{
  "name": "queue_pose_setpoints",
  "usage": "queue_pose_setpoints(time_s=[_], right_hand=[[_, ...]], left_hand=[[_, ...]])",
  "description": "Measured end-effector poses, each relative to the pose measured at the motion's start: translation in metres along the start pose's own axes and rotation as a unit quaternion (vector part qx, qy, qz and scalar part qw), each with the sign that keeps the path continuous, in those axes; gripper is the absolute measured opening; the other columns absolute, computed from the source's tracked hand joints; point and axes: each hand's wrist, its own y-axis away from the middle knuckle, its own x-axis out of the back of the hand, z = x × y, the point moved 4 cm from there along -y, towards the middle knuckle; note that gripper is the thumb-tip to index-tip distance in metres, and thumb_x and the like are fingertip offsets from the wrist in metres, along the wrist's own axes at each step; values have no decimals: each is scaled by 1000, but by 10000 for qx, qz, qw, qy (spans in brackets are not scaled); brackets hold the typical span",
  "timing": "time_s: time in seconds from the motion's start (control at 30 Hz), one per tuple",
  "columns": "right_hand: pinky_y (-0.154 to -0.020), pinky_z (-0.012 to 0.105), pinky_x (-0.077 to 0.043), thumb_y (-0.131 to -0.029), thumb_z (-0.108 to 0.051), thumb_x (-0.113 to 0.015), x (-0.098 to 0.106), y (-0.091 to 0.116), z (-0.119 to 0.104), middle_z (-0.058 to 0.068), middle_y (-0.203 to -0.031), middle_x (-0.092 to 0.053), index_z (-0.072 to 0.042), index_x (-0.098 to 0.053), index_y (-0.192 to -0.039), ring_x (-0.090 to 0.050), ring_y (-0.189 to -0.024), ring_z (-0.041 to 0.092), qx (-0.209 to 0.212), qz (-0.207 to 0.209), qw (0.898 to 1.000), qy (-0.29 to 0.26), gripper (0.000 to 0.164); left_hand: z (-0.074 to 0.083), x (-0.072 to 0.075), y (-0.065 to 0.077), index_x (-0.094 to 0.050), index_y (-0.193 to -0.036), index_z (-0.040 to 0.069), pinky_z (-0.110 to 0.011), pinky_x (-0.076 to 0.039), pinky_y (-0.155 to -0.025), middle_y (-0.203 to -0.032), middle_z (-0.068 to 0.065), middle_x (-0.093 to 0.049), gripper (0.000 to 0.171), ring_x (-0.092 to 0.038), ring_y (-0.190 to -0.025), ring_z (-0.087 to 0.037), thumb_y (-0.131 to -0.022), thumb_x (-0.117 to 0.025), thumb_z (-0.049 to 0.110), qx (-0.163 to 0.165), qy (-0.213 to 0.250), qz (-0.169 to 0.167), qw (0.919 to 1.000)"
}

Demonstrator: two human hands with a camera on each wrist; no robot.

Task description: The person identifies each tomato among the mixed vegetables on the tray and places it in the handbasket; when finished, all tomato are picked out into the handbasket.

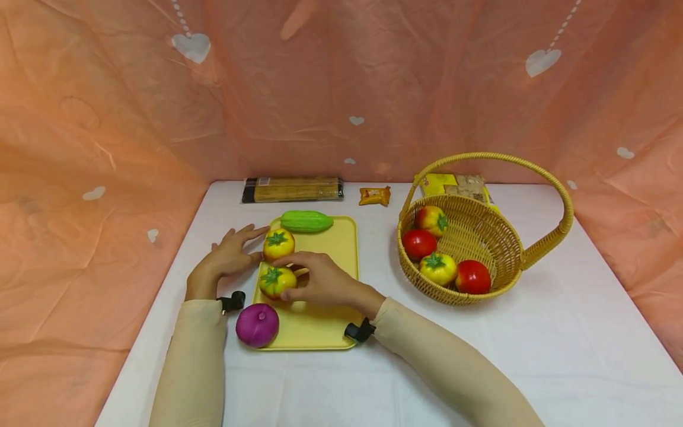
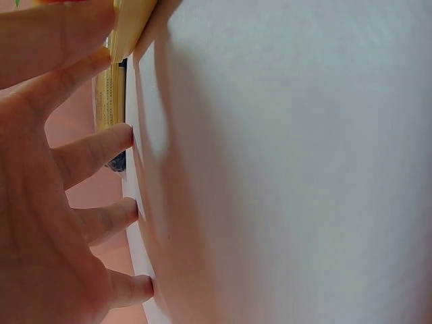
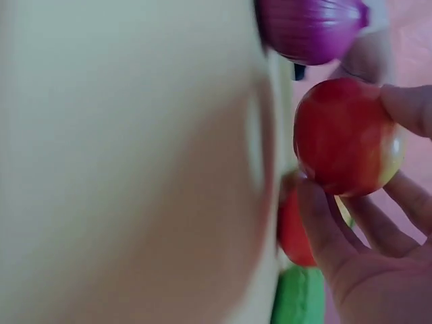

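My right hand [image 1: 328, 281] pinches a yellow-and-red tomato [image 1: 274, 284] with a green leafy top, between thumb and fingers, over the left side of a yellow tray [image 1: 320, 332]. In the right wrist view this tomato [image 3: 344, 135] shows its red underside, apart from the tray surface. My left hand [image 1: 226, 261] has its fingers spread at the tray's left edge, fingertips on the table in the left wrist view. A second tomato [image 1: 278, 244] sits beside it on the tray. Behind lies a green ridged gourd [image 1: 306, 221]; in front is a purple onion [image 1: 257, 325] at the tray's left corner.
To the right stands a wicker basket [image 1: 493, 225] with a tall handle, holding several red and yellow tomatoes [image 1: 439, 269]. Along the back lie a packet of noodles [image 1: 293, 190], a small orange snack packet [image 1: 374, 196] and a yellow bag [image 1: 440, 184].
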Motion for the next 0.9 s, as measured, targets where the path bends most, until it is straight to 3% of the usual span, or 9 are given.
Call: queue_pose_setpoints(time_s=[0.37,0.67,0.9], right_hand=[[-113,40,-59,-95,-10,-84,61,55,-6,7,-148,-68,-10,-66,-149,-65,-138,29,-45,229,9953,-935,56],[-112,31,-57,-96,-6,-81,115,110,-4,5,-152,-66,-15,-65,-151,-67,-135,25,-245,848,9930,-784,58],[-107,28,-59,-96,4,-78,151,144,6,16,-156,-61,-5,-61,-153,-71,-129,19,-450,1211,9874,-911,61]], left_hand=[[-1,-1,0,-40,-171,19,-94,3,-116,-180,-29,-20,72,-1,-163,-66,-103,-64,27,66,29,-6,10000],[0,-1,1,-40,-171,19,-94,3,-117,-180,-28,-19,72,-1,-163,-66,-103,-63,26,64,28,13,10000],[1,-1,1,-40,-171,18,-94,4,-117,-180,-29,-19,72,-1,-163,-66,-103,-62,25,53,-25,34,10000]])
